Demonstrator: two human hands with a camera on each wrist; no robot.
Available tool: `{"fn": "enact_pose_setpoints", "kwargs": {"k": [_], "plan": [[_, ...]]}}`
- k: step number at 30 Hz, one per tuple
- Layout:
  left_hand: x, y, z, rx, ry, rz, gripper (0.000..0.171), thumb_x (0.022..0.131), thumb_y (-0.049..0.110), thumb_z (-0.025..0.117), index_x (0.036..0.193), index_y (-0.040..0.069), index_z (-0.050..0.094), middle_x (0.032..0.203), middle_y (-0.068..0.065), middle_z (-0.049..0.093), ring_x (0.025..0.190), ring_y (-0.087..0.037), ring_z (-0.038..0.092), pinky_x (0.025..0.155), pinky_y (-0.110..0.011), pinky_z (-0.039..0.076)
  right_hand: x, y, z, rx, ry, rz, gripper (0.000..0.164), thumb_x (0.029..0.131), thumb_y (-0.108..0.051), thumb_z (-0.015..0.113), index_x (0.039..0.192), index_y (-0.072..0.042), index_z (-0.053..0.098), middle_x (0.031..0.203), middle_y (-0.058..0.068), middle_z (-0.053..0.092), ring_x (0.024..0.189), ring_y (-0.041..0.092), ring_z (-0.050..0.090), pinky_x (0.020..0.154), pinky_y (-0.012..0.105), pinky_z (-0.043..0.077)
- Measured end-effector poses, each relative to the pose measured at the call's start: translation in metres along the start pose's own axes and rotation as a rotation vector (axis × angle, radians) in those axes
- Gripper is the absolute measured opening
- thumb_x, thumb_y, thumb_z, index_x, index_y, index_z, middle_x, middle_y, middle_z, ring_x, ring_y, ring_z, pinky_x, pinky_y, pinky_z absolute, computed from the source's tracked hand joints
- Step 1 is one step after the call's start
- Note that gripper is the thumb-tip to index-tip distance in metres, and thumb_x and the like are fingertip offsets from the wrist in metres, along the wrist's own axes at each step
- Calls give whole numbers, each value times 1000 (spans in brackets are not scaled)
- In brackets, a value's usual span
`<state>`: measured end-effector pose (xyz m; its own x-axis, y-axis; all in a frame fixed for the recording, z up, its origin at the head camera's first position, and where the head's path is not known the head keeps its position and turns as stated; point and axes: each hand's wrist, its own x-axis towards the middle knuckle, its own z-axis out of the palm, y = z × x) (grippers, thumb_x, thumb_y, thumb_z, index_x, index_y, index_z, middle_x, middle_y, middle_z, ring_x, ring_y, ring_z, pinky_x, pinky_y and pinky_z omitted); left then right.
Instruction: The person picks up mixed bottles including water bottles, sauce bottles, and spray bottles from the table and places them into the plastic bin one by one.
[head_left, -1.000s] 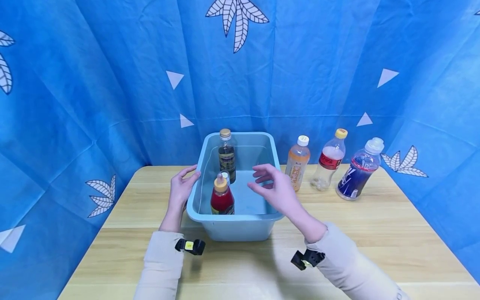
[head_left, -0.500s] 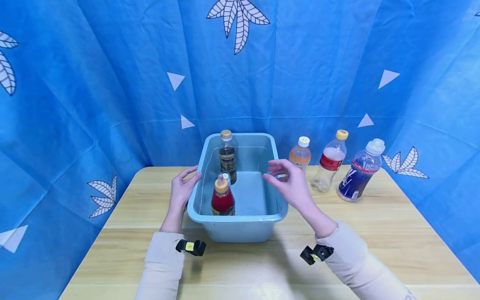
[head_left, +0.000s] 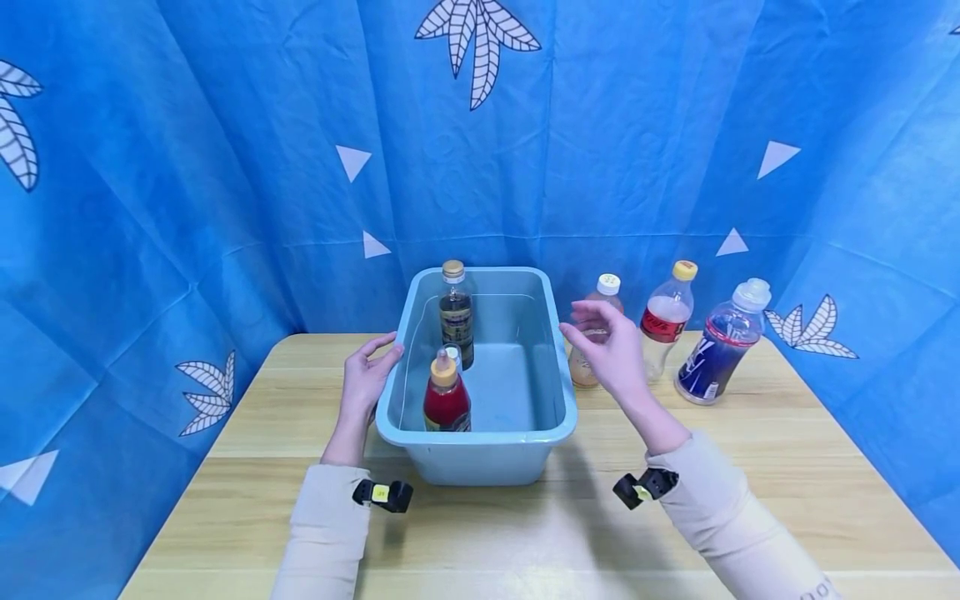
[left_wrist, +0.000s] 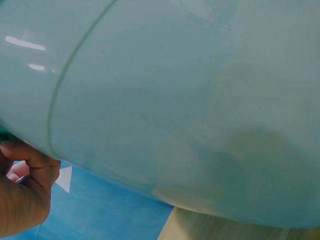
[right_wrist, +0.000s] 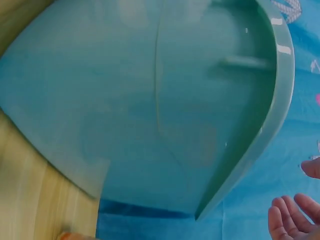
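In the head view my left hand (head_left: pixel 365 379) holds the left rim of a light blue plastic tub (head_left: pixel 480 458). Its thumb and fingers curl at the rim in the left wrist view. Inside the tub stand a dark bottle (head_left: pixel 456 321) with a tan cap and a red squeeze bottle (head_left: pixel 447 404) with a yellow tip. A white cap (head_left: pixel 452 353) shows between them, its bottle mostly hidden. My right hand (head_left: pixel 611 350) hovers just outside the right rim, fingers apart and nothing in them. It partly covers a white-capped orange drink bottle (head_left: pixel 583 371).
To the right stand a clear bottle (head_left: pixel 666 321) with a red label and yellow cap, and a dark blue bottle (head_left: pixel 716 358) with a white lid. All rest on a wooden table (head_left: pixel 480 542). A blue curtain (head_left: pixel 480 183) hangs behind.
My right hand has moved right, from over the tub's inside to beyond its right rim, in front of the orange drink bottle. The left hand keeps its place.
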<state>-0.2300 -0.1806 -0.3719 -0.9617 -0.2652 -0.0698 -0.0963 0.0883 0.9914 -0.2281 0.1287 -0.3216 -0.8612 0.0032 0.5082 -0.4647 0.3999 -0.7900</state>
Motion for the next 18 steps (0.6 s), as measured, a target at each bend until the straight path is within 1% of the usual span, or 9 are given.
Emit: {"fn": "enact_pose_setpoints", "kwargs": {"k": [2, 5, 9, 15, 18], "plan": [[0, 0, 0, -1, -1, 1, 43, 86, 31, 57, 126, 15, 50, 118, -15, 55, 101, -28, 57, 77, -39, 49, 3, 5, -2, -13, 22, -3, 31, 80, -16, 66, 106, 0, 59, 95, 13, 62, 83, 20, 59, 71, 23, 50], [1, -1, 0, -5, -1, 2, 43, 86, 31, 57, 125, 15, 50, 118, -15, 56, 101, -28, 57, 77, -39, 49, 7, 10, -5, -13, 48, -4, 32, 80, -17, 67, 105, 0, 59, 95, 13, 63, 83, 19, 59, 72, 22, 50], [1, -1, 0, -2, -3, -4, 44, 86, 32, 57, 125, 15, 50, 118, -15, 55, 101, -28, 57, 77, -39, 49, 12, 13, -8, -9, 84, 2, 32, 78, -14, 68, 104, 1, 58, 96, 16, 62, 83, 20, 59, 73, 27, 50], [1, 0, 0, 8, -1, -7, 43, 86, 31, 57, 126, 16, 50, 118, -15, 55, 101, -28, 57, 77, -40, 49, 21, 19, -10, -18, 147, -7, 32, 77, -9, 68, 104, 5, 57, 100, 18, 61, 86, 27, 58, 77, 39, 49], [0, 0, 0, 4, -4, -8, 43, 86, 32, 57, 126, 16, 50, 119, -15, 55, 101, -29, 57, 76, -40, 49, 25, 23, -11, -33, 167, -2, 34, 77, -10, 68, 105, 5, 56, 102, 17, 60, 89, 29, 57, 79, 40, 47]]}}
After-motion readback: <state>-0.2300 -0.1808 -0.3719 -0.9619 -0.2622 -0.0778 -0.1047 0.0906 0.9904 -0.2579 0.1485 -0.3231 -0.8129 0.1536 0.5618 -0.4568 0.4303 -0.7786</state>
